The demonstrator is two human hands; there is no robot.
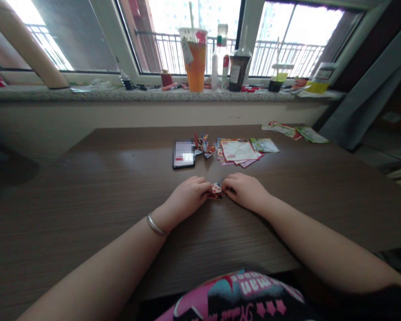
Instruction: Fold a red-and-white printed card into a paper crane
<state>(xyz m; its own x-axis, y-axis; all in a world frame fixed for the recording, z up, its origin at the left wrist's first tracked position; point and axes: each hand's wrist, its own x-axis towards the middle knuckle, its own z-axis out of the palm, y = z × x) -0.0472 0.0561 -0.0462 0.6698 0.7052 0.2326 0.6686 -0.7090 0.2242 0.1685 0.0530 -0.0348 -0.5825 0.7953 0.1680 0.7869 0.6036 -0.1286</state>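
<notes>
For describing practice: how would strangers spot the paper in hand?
On the brown wood-grain table, find the bare left hand and right hand. Between them is a small red-and-white folded paper, held; the colourful paper cluster behind lies untouched.

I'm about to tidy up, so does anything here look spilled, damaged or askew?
Nothing looks plainly spilled or damaged. The printed sheets beyond the right hand are askew, their corners sticking out at different angles instead of lining up. The folded paper between that and the left hand is too small to check for tears.
</notes>
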